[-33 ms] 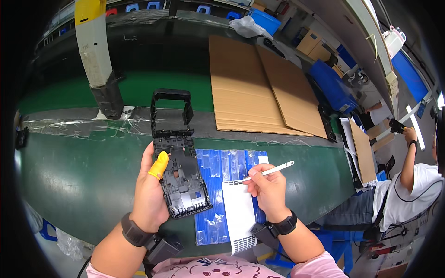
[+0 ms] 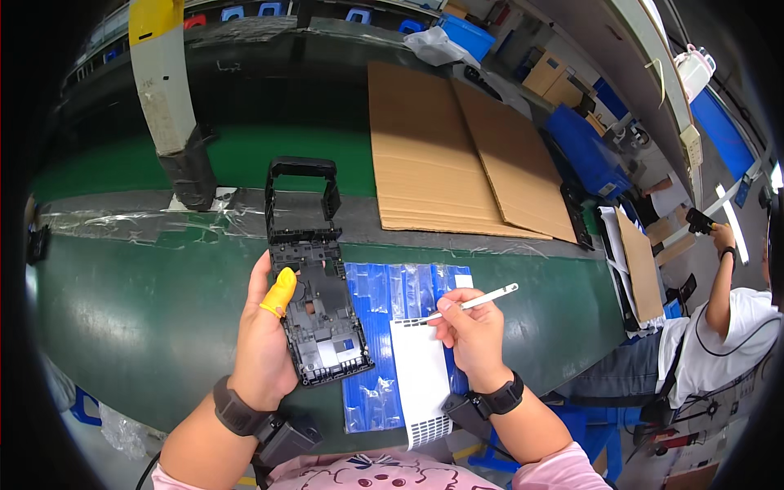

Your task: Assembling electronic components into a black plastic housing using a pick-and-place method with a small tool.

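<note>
My left hand (image 2: 265, 347) is wrapped round the side of a black plastic device housing (image 2: 324, 282), with a yellow finger cot on the thumb. The housing's open inner side faces up, showing ribs, slots and an empty frame at its far end. My right hand (image 2: 475, 336) pinches a slim white pen-shaped tool (image 2: 490, 296). Its thin tip meets the top row of small dark labels on a white sticker sheet (image 2: 422, 367). More dark labels line the sheet's near end. Beneath the sheet lies a blue board (image 2: 371, 400) covered with clear tape.
Two flat cardboard pieces (image 2: 433, 155) lie across the far side of the green table (image 2: 147, 302). A post (image 2: 163, 98) stands at the far left. Papers and cardboard (image 2: 629, 261) stand at the right edge, near another person (image 2: 719, 335) in white.
</note>
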`<state>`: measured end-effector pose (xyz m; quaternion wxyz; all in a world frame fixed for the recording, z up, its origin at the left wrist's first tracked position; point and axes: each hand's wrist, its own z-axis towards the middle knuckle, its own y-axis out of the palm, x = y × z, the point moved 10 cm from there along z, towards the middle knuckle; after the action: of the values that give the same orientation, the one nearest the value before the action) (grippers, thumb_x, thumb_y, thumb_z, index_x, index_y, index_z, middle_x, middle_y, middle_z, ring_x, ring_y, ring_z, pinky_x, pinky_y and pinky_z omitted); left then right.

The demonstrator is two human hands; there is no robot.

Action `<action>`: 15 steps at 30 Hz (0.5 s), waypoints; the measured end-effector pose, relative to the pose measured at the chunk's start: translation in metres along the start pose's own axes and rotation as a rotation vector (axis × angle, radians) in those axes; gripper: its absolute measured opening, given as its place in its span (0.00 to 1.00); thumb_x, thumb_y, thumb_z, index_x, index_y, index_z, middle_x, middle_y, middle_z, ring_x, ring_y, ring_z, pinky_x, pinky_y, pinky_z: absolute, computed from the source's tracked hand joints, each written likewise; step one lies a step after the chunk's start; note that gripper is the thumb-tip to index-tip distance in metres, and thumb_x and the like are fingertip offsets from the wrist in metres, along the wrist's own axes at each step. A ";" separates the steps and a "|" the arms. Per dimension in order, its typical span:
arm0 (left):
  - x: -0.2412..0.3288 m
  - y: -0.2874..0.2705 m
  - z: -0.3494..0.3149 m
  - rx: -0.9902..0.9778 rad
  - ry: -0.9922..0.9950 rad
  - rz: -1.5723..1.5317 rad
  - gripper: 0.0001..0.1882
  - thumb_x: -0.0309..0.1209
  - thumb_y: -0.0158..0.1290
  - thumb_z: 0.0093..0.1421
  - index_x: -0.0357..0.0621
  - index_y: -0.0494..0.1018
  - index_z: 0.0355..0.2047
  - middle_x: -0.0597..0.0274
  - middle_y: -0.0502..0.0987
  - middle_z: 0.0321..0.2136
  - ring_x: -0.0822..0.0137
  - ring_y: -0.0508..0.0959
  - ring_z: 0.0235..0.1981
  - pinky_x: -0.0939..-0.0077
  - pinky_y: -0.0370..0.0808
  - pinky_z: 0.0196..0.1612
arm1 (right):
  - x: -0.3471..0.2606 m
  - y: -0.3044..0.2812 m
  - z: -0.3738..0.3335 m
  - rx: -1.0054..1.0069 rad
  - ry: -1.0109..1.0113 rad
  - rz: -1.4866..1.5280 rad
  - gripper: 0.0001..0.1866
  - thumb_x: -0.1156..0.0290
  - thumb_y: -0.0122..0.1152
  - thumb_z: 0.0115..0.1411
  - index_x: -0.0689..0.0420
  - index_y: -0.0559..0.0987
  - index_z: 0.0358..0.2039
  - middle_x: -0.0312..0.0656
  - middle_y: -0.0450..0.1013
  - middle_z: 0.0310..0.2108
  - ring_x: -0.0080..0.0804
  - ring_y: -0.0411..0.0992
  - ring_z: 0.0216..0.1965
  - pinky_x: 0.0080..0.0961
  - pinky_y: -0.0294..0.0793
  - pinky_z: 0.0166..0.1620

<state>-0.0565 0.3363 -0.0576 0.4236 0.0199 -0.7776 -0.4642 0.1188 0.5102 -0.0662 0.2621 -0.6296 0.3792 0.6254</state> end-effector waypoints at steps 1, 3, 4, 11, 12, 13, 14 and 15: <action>0.000 0.001 -0.001 0.011 -0.003 -0.022 0.22 0.30 0.39 0.64 0.51 0.51 0.58 0.58 0.71 0.43 0.65 0.75 0.39 0.69 0.76 0.39 | 0.000 0.001 0.000 0.001 0.003 0.002 0.07 0.76 0.58 0.54 0.65 0.72 0.31 0.44 0.73 0.18 0.19 0.68 0.14 0.10 0.61 0.14; 0.000 0.003 -0.001 0.025 -0.007 -0.022 0.22 0.30 0.39 0.64 0.51 0.51 0.58 0.58 0.70 0.43 0.65 0.75 0.39 0.68 0.76 0.39 | 0.001 0.002 0.001 -0.010 0.003 -0.035 0.06 0.77 0.56 0.55 0.64 0.71 0.32 0.45 0.73 0.20 0.19 0.67 0.14 0.10 0.60 0.14; 0.000 0.003 -0.001 0.037 -0.007 -0.024 0.21 0.30 0.38 0.64 0.51 0.51 0.57 0.58 0.70 0.43 0.64 0.75 0.39 0.67 0.76 0.39 | 0.001 0.001 0.001 -0.008 0.004 -0.035 0.06 0.77 0.56 0.55 0.64 0.71 0.32 0.45 0.73 0.20 0.19 0.67 0.14 0.10 0.60 0.14; 0.002 0.007 -0.001 0.019 -0.004 -0.053 0.21 0.30 0.37 0.64 0.52 0.52 0.57 0.57 0.69 0.45 0.63 0.74 0.41 0.65 0.76 0.41 | 0.000 0.000 0.001 0.023 0.012 -0.032 0.06 0.77 0.57 0.53 0.64 0.72 0.32 0.41 0.72 0.17 0.17 0.67 0.13 0.09 0.60 0.14; 0.001 0.009 -0.002 0.013 -0.009 -0.071 0.20 0.30 0.37 0.64 0.52 0.52 0.57 0.57 0.68 0.46 0.63 0.74 0.42 0.65 0.76 0.41 | 0.000 0.000 0.001 0.029 0.017 -0.041 0.07 0.77 0.57 0.53 0.64 0.73 0.33 0.41 0.72 0.17 0.17 0.67 0.13 0.09 0.60 0.14; 0.000 0.010 -0.003 0.006 -0.014 -0.090 0.20 0.30 0.37 0.64 0.52 0.52 0.57 0.57 0.68 0.46 0.63 0.73 0.42 0.65 0.76 0.41 | 0.000 0.000 0.000 0.027 0.018 -0.041 0.07 0.77 0.57 0.53 0.64 0.73 0.33 0.41 0.72 0.17 0.17 0.67 0.13 0.09 0.60 0.14; 0.000 0.010 -0.003 0.007 -0.012 -0.090 0.20 0.30 0.37 0.64 0.52 0.52 0.57 0.57 0.68 0.46 0.63 0.73 0.42 0.65 0.76 0.41 | 0.002 0.001 0.000 0.023 0.022 -0.033 0.07 0.77 0.57 0.53 0.64 0.73 0.33 0.40 0.72 0.18 0.17 0.67 0.14 0.09 0.60 0.14; 0.000 0.011 -0.004 -0.009 -0.014 -0.099 0.21 0.30 0.37 0.64 0.53 0.52 0.57 0.57 0.68 0.47 0.63 0.73 0.43 0.66 0.76 0.42 | 0.002 0.001 0.000 0.021 0.025 -0.028 0.07 0.77 0.57 0.53 0.64 0.73 0.33 0.40 0.72 0.18 0.17 0.67 0.14 0.09 0.60 0.14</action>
<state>-0.0500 0.3396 -0.0486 0.3948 0.0529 -0.7765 -0.4882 0.1179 0.5091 -0.0679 0.2724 -0.6399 0.3801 0.6098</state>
